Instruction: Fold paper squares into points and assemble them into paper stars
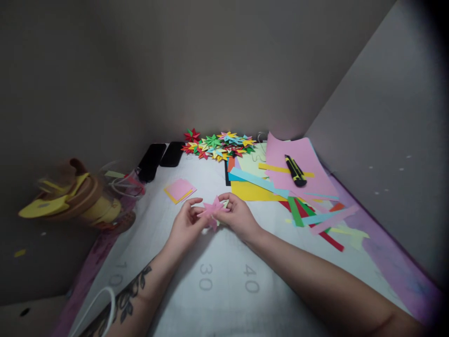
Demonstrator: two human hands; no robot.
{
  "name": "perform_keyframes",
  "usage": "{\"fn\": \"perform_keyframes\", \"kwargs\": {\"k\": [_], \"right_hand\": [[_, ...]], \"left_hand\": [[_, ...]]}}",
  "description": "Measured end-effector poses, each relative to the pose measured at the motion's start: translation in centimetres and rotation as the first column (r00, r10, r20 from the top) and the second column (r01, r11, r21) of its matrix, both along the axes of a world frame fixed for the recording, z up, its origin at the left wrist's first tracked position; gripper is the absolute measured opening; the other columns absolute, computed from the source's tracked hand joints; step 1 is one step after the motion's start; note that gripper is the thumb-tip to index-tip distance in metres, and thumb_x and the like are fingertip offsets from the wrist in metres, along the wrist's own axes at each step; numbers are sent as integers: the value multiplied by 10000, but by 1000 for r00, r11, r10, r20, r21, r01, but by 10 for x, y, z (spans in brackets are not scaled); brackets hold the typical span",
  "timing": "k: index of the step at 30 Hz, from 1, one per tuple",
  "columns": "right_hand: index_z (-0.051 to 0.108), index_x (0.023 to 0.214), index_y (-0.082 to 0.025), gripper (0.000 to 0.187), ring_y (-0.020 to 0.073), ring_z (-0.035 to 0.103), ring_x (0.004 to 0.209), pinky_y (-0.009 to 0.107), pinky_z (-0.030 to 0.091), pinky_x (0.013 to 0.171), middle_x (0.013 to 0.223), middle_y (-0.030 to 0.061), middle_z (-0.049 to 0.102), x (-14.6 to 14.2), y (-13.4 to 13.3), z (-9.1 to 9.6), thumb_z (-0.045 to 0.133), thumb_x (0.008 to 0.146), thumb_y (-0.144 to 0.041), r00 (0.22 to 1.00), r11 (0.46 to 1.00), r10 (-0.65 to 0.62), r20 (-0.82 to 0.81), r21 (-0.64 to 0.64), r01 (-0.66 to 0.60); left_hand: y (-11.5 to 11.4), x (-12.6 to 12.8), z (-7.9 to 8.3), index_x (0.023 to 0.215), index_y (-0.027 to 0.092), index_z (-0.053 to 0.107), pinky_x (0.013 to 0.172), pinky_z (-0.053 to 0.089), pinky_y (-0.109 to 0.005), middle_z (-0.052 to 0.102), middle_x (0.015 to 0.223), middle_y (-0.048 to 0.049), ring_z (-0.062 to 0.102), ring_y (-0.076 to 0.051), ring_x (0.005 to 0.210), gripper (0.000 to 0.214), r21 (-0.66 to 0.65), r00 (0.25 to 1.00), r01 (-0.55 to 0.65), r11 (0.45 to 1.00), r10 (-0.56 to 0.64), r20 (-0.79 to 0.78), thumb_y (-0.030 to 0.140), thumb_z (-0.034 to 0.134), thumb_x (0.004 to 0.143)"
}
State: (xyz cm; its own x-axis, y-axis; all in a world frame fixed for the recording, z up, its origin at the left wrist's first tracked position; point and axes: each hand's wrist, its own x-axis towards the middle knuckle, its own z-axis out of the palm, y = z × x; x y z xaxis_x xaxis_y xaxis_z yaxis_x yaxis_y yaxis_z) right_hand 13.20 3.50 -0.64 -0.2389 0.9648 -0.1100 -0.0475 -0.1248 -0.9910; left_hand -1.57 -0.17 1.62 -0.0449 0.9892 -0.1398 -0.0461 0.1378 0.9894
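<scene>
Between both hands, a little above the white mat [224, 262], is a pink folded paper star [213, 209] with a pale green part showing at its right. My left hand [187, 220] pinches the star from the left, its index finger curved over. From the right, my right hand [240, 216] grips it, thumb in front and fingers behind. Some of the fingertips are hidden by the paper. Just beyond the left hand lies a small stack of square papers [180, 188], pink on top with yellow below.
Finished folded stars [219, 145] are heaped along the back wall. Coloured sheets [252, 191], a utility knife [295, 171] and loose paper strips [315, 217] lie at right. Two dark phones [172, 154] rest at back left. A brown and yellow container [84, 196] stands at far left.
</scene>
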Motion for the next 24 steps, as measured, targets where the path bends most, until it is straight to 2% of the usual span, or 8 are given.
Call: {"fn": "perform_keyframes", "kwargs": {"k": [4, 10, 13, 15, 17, 19, 22, 24], "right_hand": [[516, 903, -195, 314, 50, 363, 382, 152, 276, 373, 485, -123, 371, -2, -1, -1, 682, 639, -235, 997, 999, -42, -57, -18, 41], [436, 1035, -225, 415, 91, 464, 389, 194, 379, 396, 558, -87, 551, -2, -4, 1, 642, 676, -250, 979, 990, 105, -173, -79, -120], [463, 1047, -231, 430, 98, 509, 456, 211, 411, 442, 661, -58, 586, -1, -3, 5, 653, 662, -215, 991, 995, 100, -85, 12, -99], [529, 946, -216, 272, 128, 566, 577, 249, 459, 534, 727, -19, 606, 3, -2, 9, 633, 694, -201, 999, 979, -37, 37, 202, 28], [581, 828, -211, 93, 171, 597, 740, 313, 486, 682, 784, 21, 628, 9, -2, 12, 597, 741, -182, 969, 862, -200, 147, 496, 102], [623, 798, -226, 101, 204, 593, 852, 369, 467, 785, 808, 42, 656, 14, -3, 13, 559, 774, -151, 937, 669, -242, 251, 743, -26], [643, 825, -254, 199, 222, 570, 956, 403, 432, 824, 890, 29, 695, 18, -4, 12, 536, 782, -92, 892, 432, -211, 401, 856, -282], [639, 858, -260, 219, 230, 543, 1016, 417, 422, 846, 967, 19, 695, 17, -4, 10, 540, 781, -81, 874, 371, -182, 451, 855, -364]], "left_hand": [[-4, 6, 4, 1056, 167, 453, 558, 423, -221, 639, 622, 21, 605, -139, 573, 493, -42, 998, 14, 999, -16, -53, 277, 710, 650], [-4, 2, 1, 1010, 177, 467, 481, 350, -181, 575, 502, 62, 520, -97, 455, 375, -49, 994, -6, 999, 1, -106, 244, 655, 693], [-3, 1, -4, 1016, 177, 480, 524, 396, -192, 595, 566, 48, 553, -103, 519, 388, -20, 998, -18, 1000, 17, -57, 263, 675, 692], [-2, 1, -6, 1026, 182, 499, 633, 455, -216, 647, 752, -2, 612, -120, 683, 405, 10, 994, -106, 994, 105, 37, 312, 695, 696], [-1, 0, -5, 1042, 188, 513, 749, 478, -257, 651, 943, -54, 625, -144, 845, 419, -48, 967, -158, 986, 164, 193, 404, 679, 725], [-1, -2, -2, 1043, 172, 535, 763, 491, -293, 649, 976, -92, 629, -165, 854, 454, -204, 920, -54, 977, 128, 371, 512, 619, 755], [-2, -5, 3, 1012, 147, 592, 685, 500, -270, 659, 898, -85, 620, -146, 736, 421, -301, 848, 157, 941, 28, 529, 464, 661, 744], [-2, -7, 5, 984, 144, 620, 659, 483, -229, 657, 859, -57, 603, -122, 701, 346, -243, 850, 176, 954, -23, 526, 322, 728, 708]]}}
